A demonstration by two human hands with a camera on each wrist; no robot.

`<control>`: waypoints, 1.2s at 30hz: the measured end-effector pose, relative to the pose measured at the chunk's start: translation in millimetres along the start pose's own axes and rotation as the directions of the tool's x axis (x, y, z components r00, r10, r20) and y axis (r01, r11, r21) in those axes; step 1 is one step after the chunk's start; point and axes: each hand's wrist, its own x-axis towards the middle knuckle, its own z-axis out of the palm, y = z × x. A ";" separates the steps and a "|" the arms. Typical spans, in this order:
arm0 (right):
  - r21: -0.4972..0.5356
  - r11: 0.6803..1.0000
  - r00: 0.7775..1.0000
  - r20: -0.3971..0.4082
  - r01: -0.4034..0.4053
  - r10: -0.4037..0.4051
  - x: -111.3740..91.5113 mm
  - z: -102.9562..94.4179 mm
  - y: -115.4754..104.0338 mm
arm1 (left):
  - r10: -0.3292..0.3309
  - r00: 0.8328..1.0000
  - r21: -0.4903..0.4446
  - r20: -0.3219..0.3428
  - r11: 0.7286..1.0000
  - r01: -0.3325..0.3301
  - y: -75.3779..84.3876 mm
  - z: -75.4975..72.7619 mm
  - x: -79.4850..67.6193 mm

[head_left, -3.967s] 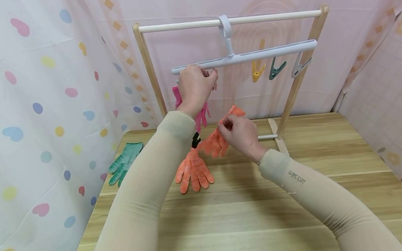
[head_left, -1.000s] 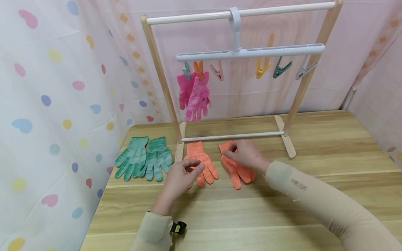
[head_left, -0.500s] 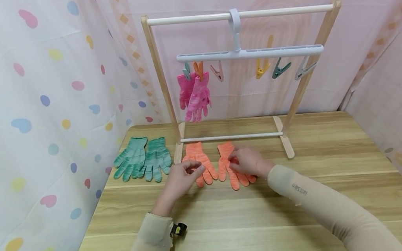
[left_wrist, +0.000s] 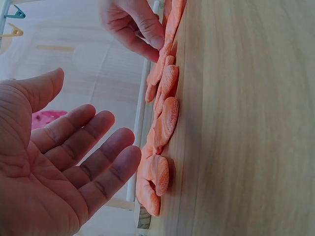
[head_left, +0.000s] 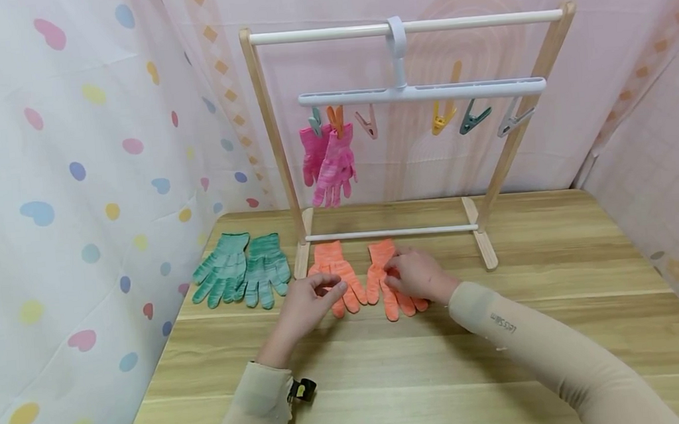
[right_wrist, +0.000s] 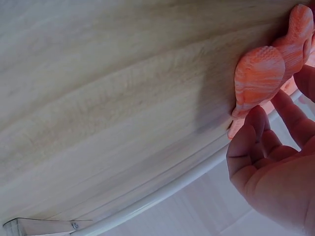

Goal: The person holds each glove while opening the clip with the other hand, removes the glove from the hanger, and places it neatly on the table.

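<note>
Orange knit, the right glove (head_left: 378,270) lies on the bench (head_left: 418,379) before the rack (head_left: 325,34), its cuff toward it; the left glove (head_left: 340,267) lies near the rack's left foot. Both should be light, soft and limp, neither slippery nor fragile. Pinch the cuff's edge, nearest the rack. The right hand (head_left: 419,274), fingers curled, touches the right glove; whether it pinches, I cannot tell. The left hand (head_left: 307,306), loosely open, holds nothing.
</note>
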 end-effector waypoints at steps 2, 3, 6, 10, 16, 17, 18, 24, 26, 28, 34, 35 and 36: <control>0.014 1.000 1.000 0.005 -0.004 0.003 -0.2 -0.7 0.2 | -0.004 1.000 -0.006 0.000 1.000 0.004 -0.2 0.0 0.3; 0.023 1.000 1.000 0.009 -0.006 0.006 -0.3 -1.4 0.4 | -0.010 1.000 -0.010 0.001 1.000 0.010 -0.3 0.0 0.8; 0.071 0.997 1.000 0.018 -0.012 0.011 0.4 -6.5 1.1 | -0.023 1.000 -0.025 -0.002 0.999 0.023 0.2 -1.9 3.0; 0.195 0.981 1.000 0.006 -0.017 0.016 4.5 -23.6 2.9 | 0.008 0.999 -0.015 -0.046 1.000 -0.009 6.6 -11.2 12.2; 0.338 0.939 0.996 -0.036 -0.062 0.079 18.2 -61.5 1.4 | 0.124 0.970 0.072 -0.209 0.991 -0.111 38.1 -39.3 45.6; 0.350 0.935 0.995 -0.048 -0.061 0.083 20.8 -68.2 -0.4 | 0.139 0.963 0.084 -0.233 0.989 -0.122 44.9 -44.3 51.7; 0.366 0.929 0.995 -0.062 -0.050 0.078 23.3 -74.8 -2.3 | 0.160 0.953 0.105 -0.258 0.985 -0.137 50.7 -48.5 58.4; 0.363 0.930 0.986 -0.169 0.048 0.015 37.3 -115.7 -18.4 | 0.235 0.909 0.206 -0.344 0.964 -0.171 80.3 -59.9 94.3; 0.330 0.942 0.981 -0.195 0.055 0.011 40.8 -128.8 -24.3 | 0.232 0.909 0.236 -0.346 0.959 -0.154 89.0 -60.0 104.5; 0.307 0.950 0.976 -0.218 0.057 0.012 43.5 -140.1 -29.7 | 0.221 0.914 0.258 -0.341 0.957 -0.136 97.2 -59.5 113.3; 0.338 0.941 0.963 -0.262 0.036 0.057 47.2 -159.4 -44.3 | 0.189 0.895 0.241 -0.404 0.966 -0.095 109.7 -54.6 132.9; 0.359 0.933 0.960 -0.269 0.029 0.073 47.8 -161.2 -46.4 | 0.187 0.885 0.233 -0.427 0.968 -0.092 109.7 -53.5 134.4; 0.380 0.925 0.957 -0.276 0.021 0.092 48.4 -163.0 -48.3 | 0.184 0.877 0.225 -0.444 0.970 -0.090 109.1 -52.4 135.5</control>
